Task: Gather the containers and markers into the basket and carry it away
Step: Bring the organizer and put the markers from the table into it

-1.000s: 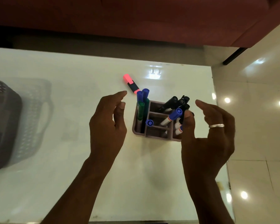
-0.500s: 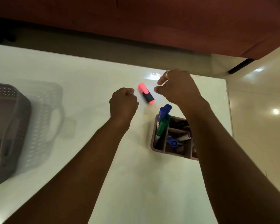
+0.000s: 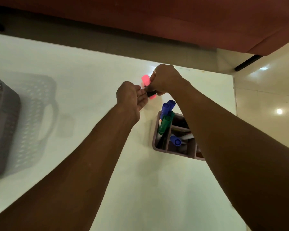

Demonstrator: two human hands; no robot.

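Note:
A pink highlighter (image 3: pixel 145 80) with a black middle lies near the far edge of the white table (image 3: pixel 83 90). My right hand (image 3: pixel 165 78) is closed over it from above, fingers pinching its body. My left hand (image 3: pixel 132 97) sits just left of it, palm turned up, fingers apart and touching the highlighter's near end. A mauve divided holder (image 3: pixel 163 150) stands nearer to me under my right forearm, with blue and green markers (image 3: pixel 165 112) sticking out. The grey perforated basket (image 3: pixel 2 124) stands at the table's left edge, partly cut off.
The table's right edge (image 3: pixel 234 104) drops to a glossy tiled floor. A dark red sofa (image 3: pixel 173 19) runs along beyond the far edge. The basket's reflection shows on the tabletop between basket and hands.
Both hands went from beside the marker holder to the far highlighter. My right hand has closed on it and my left hand has opened beside it.

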